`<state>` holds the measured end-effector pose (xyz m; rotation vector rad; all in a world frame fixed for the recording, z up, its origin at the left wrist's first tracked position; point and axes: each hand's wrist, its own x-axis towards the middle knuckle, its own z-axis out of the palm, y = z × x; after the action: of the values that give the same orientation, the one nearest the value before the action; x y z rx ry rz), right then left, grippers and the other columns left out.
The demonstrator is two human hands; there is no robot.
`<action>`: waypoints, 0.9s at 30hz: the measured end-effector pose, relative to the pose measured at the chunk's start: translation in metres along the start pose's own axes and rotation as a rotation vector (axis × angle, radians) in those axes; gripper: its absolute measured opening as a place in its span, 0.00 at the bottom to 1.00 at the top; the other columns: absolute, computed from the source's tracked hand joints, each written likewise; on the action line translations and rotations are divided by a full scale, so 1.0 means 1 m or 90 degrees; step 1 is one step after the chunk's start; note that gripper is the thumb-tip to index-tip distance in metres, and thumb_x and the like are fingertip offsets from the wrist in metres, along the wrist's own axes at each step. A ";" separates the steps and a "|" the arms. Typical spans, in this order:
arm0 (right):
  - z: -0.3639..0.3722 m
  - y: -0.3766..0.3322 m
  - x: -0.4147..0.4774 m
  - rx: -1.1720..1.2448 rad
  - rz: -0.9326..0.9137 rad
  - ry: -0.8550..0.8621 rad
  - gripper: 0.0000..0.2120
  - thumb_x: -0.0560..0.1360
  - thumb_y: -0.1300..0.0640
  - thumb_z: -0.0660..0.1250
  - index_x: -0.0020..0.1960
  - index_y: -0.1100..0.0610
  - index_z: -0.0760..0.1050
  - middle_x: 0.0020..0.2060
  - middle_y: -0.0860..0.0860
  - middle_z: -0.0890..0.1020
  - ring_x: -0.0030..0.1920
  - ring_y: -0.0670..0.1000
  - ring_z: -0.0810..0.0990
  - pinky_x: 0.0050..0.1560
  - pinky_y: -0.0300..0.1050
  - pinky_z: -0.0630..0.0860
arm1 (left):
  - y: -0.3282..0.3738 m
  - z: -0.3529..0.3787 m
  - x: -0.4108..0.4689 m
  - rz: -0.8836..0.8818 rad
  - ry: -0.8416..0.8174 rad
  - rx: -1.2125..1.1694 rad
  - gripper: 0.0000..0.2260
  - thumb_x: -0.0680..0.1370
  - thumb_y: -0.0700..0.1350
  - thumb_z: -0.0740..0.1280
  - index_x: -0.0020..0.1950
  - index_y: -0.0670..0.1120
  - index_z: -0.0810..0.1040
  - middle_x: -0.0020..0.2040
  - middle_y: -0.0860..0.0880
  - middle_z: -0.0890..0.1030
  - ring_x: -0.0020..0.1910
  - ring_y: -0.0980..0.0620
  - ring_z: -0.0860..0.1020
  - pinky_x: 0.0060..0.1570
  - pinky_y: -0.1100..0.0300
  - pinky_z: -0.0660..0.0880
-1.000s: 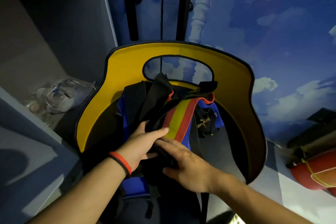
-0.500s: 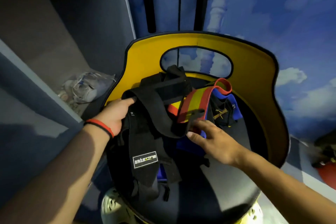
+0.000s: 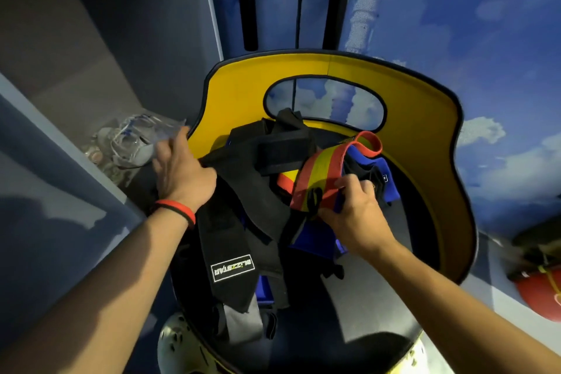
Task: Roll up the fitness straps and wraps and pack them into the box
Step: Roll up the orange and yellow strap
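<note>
A heap of straps and wraps lies on a black chair seat (image 3: 373, 291) with a yellow backrest (image 3: 425, 143). A long black strap (image 3: 233, 255) with a white-framed label drapes over the seat's left side. My left hand (image 3: 179, 173), with a red wristband, grips that strap's upper end at the seat's left edge. A red-and-yellow striped wrap (image 3: 321, 173) sits on top of blue wraps (image 3: 376, 173). My right hand (image 3: 352, 206) pinches the striped wrap's near end. No box is in view.
A grey shelf (image 3: 73, 143) on the left holds a crumpled clear plastic bag (image 3: 133, 143). Behind the chair is a blue wall (image 3: 485, 39) painted with clouds. A red round object (image 3: 543, 294) sits at the right edge. A pale object (image 3: 179, 346) shows under the seat.
My left hand pulled the black strap out to the seat's left edge. My right hand left the black strap, reached the striped wrap and closed on its near end.
</note>
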<state>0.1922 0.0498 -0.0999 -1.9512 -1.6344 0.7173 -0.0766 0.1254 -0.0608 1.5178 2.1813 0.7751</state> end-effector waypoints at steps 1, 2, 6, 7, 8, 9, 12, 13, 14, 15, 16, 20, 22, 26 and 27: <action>0.001 -0.001 0.002 0.038 0.027 0.008 0.26 0.74 0.54 0.77 0.66 0.53 0.68 0.57 0.49 0.67 0.57 0.55 0.75 0.55 0.47 0.76 | 0.006 -0.002 -0.004 0.080 0.020 0.008 0.31 0.72 0.36 0.70 0.73 0.54 0.68 0.71 0.47 0.63 0.71 0.42 0.63 0.68 0.49 0.67; 0.002 -0.002 0.004 0.098 0.053 0.010 0.26 0.73 0.55 0.78 0.66 0.53 0.68 0.56 0.49 0.69 0.57 0.54 0.75 0.53 0.44 0.76 | 0.013 -0.001 -0.010 0.153 0.013 0.012 0.27 0.72 0.35 0.70 0.68 0.54 0.74 0.68 0.48 0.66 0.70 0.44 0.64 0.67 0.53 0.66; 0.002 -0.006 0.015 0.374 0.128 0.019 0.26 0.73 0.60 0.78 0.65 0.54 0.69 0.51 0.52 0.79 0.50 0.54 0.82 0.48 0.48 0.81 | 0.033 0.016 -0.049 0.392 -0.251 -0.018 0.14 0.73 0.41 0.73 0.56 0.53 0.83 0.60 0.53 0.76 0.62 0.53 0.74 0.65 0.63 0.67; 0.002 -0.005 0.016 0.413 0.141 0.011 0.24 0.72 0.60 0.79 0.63 0.54 0.71 0.50 0.53 0.81 0.49 0.54 0.83 0.45 0.47 0.80 | 0.036 0.022 -0.061 0.426 -0.377 0.008 0.19 0.73 0.46 0.74 0.64 0.52 0.80 0.65 0.52 0.75 0.65 0.54 0.73 0.69 0.61 0.66; 0.002 -0.005 0.017 0.447 0.155 -0.008 0.23 0.72 0.61 0.79 0.61 0.54 0.71 0.50 0.54 0.82 0.49 0.54 0.84 0.43 0.45 0.79 | 0.034 0.029 -0.072 0.430 -0.495 0.067 0.29 0.73 0.51 0.75 0.73 0.53 0.72 0.72 0.52 0.70 0.70 0.54 0.68 0.72 0.59 0.64; 0.003 -0.003 0.017 0.483 0.169 -0.028 0.23 0.72 0.62 0.78 0.61 0.54 0.70 0.51 0.54 0.83 0.50 0.54 0.85 0.43 0.43 0.80 | 0.029 0.039 -0.080 0.421 -0.562 0.153 0.37 0.73 0.55 0.75 0.78 0.54 0.63 0.77 0.53 0.61 0.75 0.52 0.62 0.75 0.55 0.61; 0.007 0.001 0.008 0.492 0.195 -0.065 0.23 0.74 0.64 0.76 0.61 0.54 0.68 0.50 0.56 0.85 0.48 0.54 0.86 0.43 0.44 0.81 | 0.011 0.055 -0.083 0.452 -0.539 0.316 0.44 0.71 0.57 0.74 0.81 0.57 0.52 0.81 0.55 0.49 0.79 0.48 0.52 0.76 0.46 0.57; 0.008 0.002 0.006 0.474 0.207 -0.060 0.21 0.74 0.65 0.76 0.59 0.54 0.69 0.48 0.56 0.86 0.45 0.53 0.86 0.43 0.44 0.80 | 0.007 0.055 -0.079 0.458 -0.542 0.306 0.42 0.70 0.55 0.75 0.79 0.58 0.55 0.80 0.55 0.51 0.79 0.48 0.52 0.76 0.45 0.58; 0.009 0.002 0.005 0.457 0.213 -0.046 0.19 0.74 0.67 0.75 0.57 0.55 0.69 0.46 0.57 0.85 0.42 0.53 0.84 0.42 0.45 0.79 | 0.005 0.053 -0.074 0.462 -0.549 0.276 0.38 0.70 0.52 0.75 0.75 0.59 0.61 0.79 0.55 0.55 0.78 0.48 0.55 0.75 0.45 0.60; 0.009 0.004 0.006 0.444 0.218 -0.026 0.18 0.75 0.68 0.73 0.57 0.55 0.69 0.45 0.57 0.84 0.41 0.52 0.83 0.41 0.45 0.78 | 0.003 0.050 -0.068 0.467 -0.538 0.248 0.33 0.69 0.48 0.75 0.70 0.59 0.65 0.76 0.55 0.62 0.75 0.48 0.61 0.72 0.46 0.64; 0.007 0.004 0.007 0.429 0.217 -0.005 0.16 0.76 0.68 0.71 0.57 0.55 0.70 0.44 0.56 0.83 0.41 0.52 0.81 0.41 0.46 0.77 | 0.000 0.046 -0.062 0.472 -0.508 0.241 0.28 0.69 0.44 0.74 0.65 0.59 0.68 0.70 0.56 0.68 0.71 0.48 0.67 0.68 0.48 0.68; -0.020 0.003 0.020 0.530 0.241 0.125 0.09 0.76 0.66 0.60 0.50 0.53 0.72 0.42 0.53 0.79 0.43 0.51 0.76 0.45 0.50 0.75 | -0.014 0.025 -0.036 0.428 -0.334 0.362 0.23 0.73 0.36 0.65 0.63 0.57 0.72 0.65 0.56 0.75 0.66 0.49 0.72 0.63 0.49 0.71; -0.035 0.008 0.023 0.661 0.268 0.146 0.10 0.77 0.68 0.57 0.49 0.55 0.72 0.40 0.53 0.77 0.42 0.51 0.75 0.45 0.48 0.73 | -0.025 0.024 -0.025 0.388 -0.299 0.408 0.26 0.75 0.36 0.63 0.70 0.55 0.72 0.71 0.53 0.72 0.71 0.48 0.69 0.68 0.48 0.69; -0.043 0.021 0.024 0.709 0.308 0.114 0.18 0.74 0.65 0.59 0.62 0.63 0.74 0.49 0.60 0.81 0.50 0.59 0.79 0.57 0.58 0.79 | -0.030 0.023 -0.022 0.301 -0.384 0.331 0.28 0.79 0.34 0.61 0.78 0.49 0.65 0.80 0.51 0.60 0.77 0.47 0.63 0.75 0.54 0.61; -0.043 0.020 0.023 0.722 0.299 0.109 0.17 0.74 0.65 0.59 0.62 0.64 0.74 0.49 0.61 0.80 0.51 0.59 0.78 0.59 0.59 0.78 | -0.029 0.023 -0.023 0.299 -0.387 0.319 0.27 0.79 0.35 0.61 0.78 0.49 0.65 0.80 0.51 0.60 0.77 0.47 0.63 0.75 0.55 0.61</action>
<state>0.2390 0.0671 -0.0834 -1.4183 -0.4011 1.2422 -0.0767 0.1017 -0.0977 2.1912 1.6319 -0.1581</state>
